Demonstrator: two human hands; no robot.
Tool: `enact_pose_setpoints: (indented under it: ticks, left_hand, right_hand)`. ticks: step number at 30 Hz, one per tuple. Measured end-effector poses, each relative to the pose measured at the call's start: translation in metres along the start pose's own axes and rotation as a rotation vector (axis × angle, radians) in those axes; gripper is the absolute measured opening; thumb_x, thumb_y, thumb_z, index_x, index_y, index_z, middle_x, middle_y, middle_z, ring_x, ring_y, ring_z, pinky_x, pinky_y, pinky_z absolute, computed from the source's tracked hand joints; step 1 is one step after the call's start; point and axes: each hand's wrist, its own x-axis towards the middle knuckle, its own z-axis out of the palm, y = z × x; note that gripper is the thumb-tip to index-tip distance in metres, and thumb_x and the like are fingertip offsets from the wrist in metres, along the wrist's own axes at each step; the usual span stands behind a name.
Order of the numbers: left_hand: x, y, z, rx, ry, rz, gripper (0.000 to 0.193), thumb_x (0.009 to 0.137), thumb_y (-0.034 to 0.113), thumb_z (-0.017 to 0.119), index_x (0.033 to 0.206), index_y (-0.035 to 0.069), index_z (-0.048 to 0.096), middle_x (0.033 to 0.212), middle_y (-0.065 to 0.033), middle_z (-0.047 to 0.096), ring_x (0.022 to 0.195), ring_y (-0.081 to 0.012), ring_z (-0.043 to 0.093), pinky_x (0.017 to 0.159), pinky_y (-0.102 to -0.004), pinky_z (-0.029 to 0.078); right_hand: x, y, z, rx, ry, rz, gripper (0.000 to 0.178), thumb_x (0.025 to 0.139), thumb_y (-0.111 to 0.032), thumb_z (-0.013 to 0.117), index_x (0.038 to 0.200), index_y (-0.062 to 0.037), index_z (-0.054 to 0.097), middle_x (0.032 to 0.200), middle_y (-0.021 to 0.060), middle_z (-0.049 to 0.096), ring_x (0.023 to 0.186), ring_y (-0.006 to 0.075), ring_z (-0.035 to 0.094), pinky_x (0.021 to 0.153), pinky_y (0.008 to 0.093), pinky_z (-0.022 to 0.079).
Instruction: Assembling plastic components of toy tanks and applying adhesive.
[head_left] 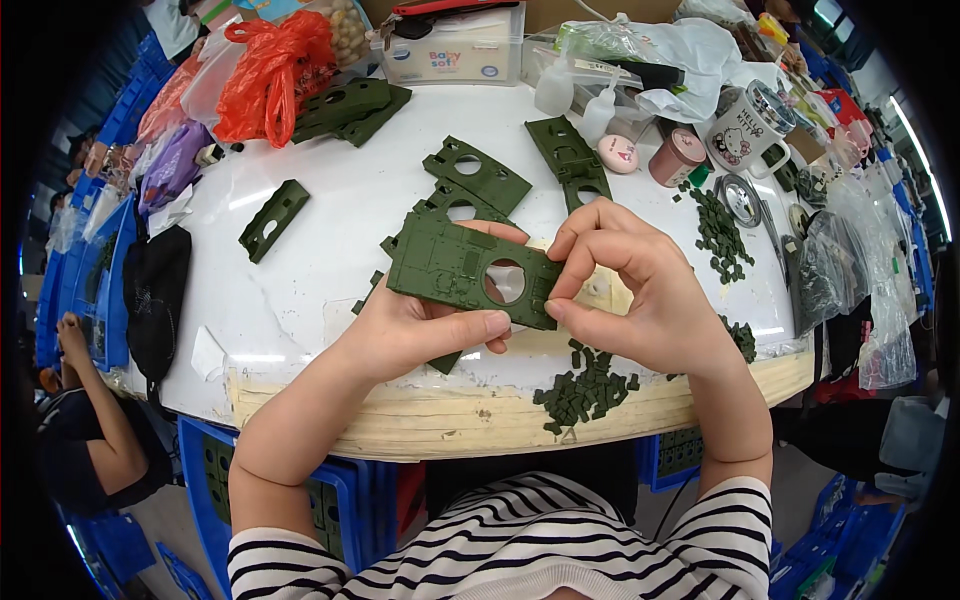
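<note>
My left hand [400,335] is closed round a dark green plastic model vehicle hull [432,258], thumb along its near edge and fingers beneath. A large round hole passes through the hull near its right end. At that end, the thumb and forefinger of my right hand [645,290] are pinched together against the edge; whatever lies between the fingertips is hidden. Beyond my hands lie more green hull parts [505,190], some overlapping, and another [572,155] farther right. Small dark green pieces [585,392] form a loose pile at the table's front edge, below my right hand.
A single green part [273,222] lies at the left. More small pieces [722,235] are heaped at the right near a mug [745,130], a pink tin [677,157] and dropper bottles [597,112]. A red bag [275,80] and plastic box [455,45] stand at the back.
</note>
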Motion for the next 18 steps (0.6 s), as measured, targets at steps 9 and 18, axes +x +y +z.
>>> enact_pose_setpoints:
  ticks: [9,18]
  left_hand:
    - [0.0,0.0,-0.001,0.001,0.001,0.017,0.063,0.077,0.003,0.068,0.133,-0.003,0.041,0.113,-0.0167,0.061,0.079,-0.0159,0.063,0.064,-0.0289,0.057]
    - [-0.002,0.004,-0.007,-0.102,-0.013,0.105,0.057,0.084,0.002,0.066,0.135,0.001,0.041,0.098,-0.0096,0.066,0.077,-0.0127,0.063,0.071,-0.0278,0.053]
  right_hand:
    - [0.001,0.0,-0.001,0.006,0.009,-0.027,0.01,0.072,-0.007,0.073,0.075,-0.005,0.064,0.092,0.0074,0.06,0.09,0.0225,0.06,0.08,0.0334,0.047]
    - [0.003,-0.014,0.0,-0.264,0.066,-0.287,0.024,0.068,-0.001,0.076,0.09,-0.009,0.073,0.1,0.0107,0.06,0.092,0.0267,0.06,0.077,0.036,0.049]
